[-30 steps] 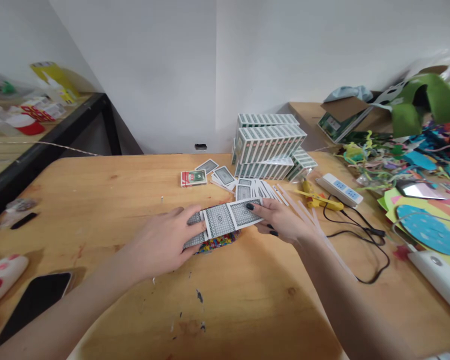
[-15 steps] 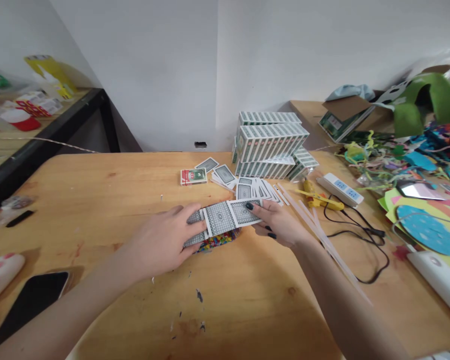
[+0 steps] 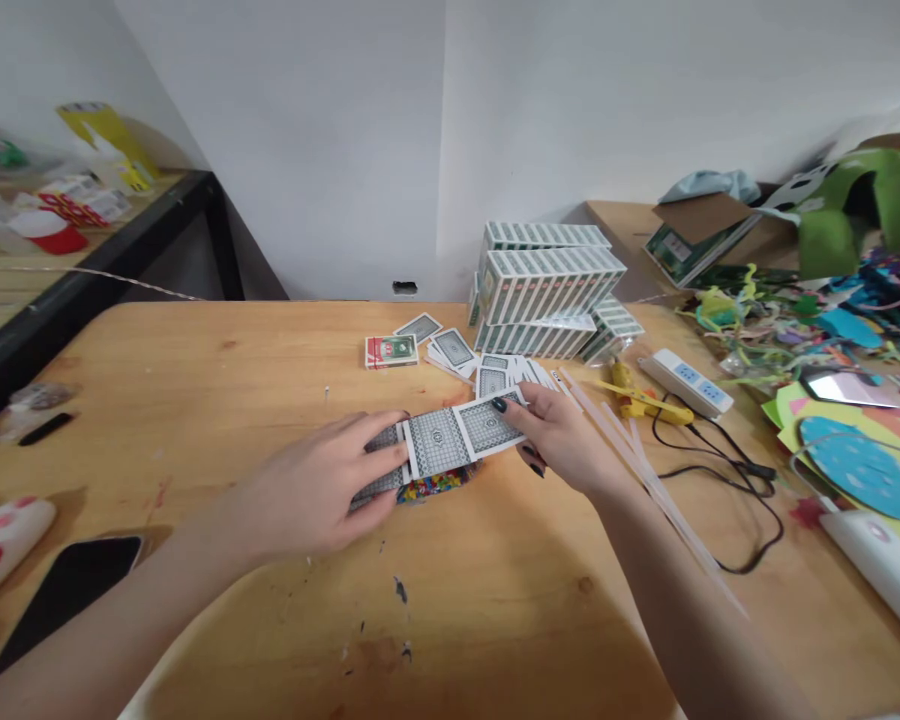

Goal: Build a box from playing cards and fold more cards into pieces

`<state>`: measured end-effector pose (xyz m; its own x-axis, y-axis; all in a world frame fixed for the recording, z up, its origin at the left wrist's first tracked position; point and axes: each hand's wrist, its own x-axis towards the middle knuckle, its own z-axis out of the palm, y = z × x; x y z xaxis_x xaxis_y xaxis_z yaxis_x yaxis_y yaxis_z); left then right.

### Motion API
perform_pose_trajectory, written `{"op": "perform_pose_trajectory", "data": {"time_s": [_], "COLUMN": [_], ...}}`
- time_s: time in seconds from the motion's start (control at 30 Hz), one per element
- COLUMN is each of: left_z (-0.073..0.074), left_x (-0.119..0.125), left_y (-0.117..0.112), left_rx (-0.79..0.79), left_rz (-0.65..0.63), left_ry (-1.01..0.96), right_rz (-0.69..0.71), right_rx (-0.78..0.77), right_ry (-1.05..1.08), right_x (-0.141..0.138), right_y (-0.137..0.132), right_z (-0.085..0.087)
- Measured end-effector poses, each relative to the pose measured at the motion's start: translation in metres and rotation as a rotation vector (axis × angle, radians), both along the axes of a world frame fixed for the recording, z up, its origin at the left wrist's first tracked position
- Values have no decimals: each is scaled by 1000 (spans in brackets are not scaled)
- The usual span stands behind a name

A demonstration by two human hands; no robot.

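A strip of joined playing cards (image 3: pixel 450 440), green-patterned backs up, lies across the middle of the wooden table (image 3: pixel 217 370). My left hand (image 3: pixel 322 490) lies over its left end, fingers curled down onto the cards. At the strip's right end, my right hand (image 3: pixel 562 440), with dark nails, pinches the last card between thumb and fingers. Small colourful beads (image 3: pixel 435 487) show under the strip. Loose cards (image 3: pixel 495 378) are fanned just behind my right hand.
Stacked card boxes (image 3: pixel 547 290) stand at the back, with a single red and green pack (image 3: pixel 391 351) to their left. A yellow glue gun (image 3: pixel 641 400), power strip (image 3: pixel 686 380) and black cable sit right. Craft scraps crowd the far right. A phone (image 3: pixel 67 590) lies near left.
The hands and the card strip have stayed almost still. The view has shifted slightly, and my right hand has edged a little closer to the loose cards.
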<state>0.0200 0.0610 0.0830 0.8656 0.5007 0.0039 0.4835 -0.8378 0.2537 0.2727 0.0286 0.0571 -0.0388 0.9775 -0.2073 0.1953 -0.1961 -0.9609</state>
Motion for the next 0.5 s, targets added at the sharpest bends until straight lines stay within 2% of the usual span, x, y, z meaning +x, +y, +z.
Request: {"op": "perform_pose_trajectory", "data": {"time_s": [0.2,0.37,0.5], "left_z": [-1,-2,-3], "left_x": [2,4,5], "left_y": [1,1,0], "left_rx": [37,63,81], "left_rz": [-21,-30,-29], "left_ry": [39,73,81], "right_rz": [-69,-80,-180], "right_rx": [-12,-13,19], "right_ry": [2,201,251], "right_x": [-7,-13,-22], "right_y": [-5,-6,-12], "right_z": [-7,-16,-21]}}
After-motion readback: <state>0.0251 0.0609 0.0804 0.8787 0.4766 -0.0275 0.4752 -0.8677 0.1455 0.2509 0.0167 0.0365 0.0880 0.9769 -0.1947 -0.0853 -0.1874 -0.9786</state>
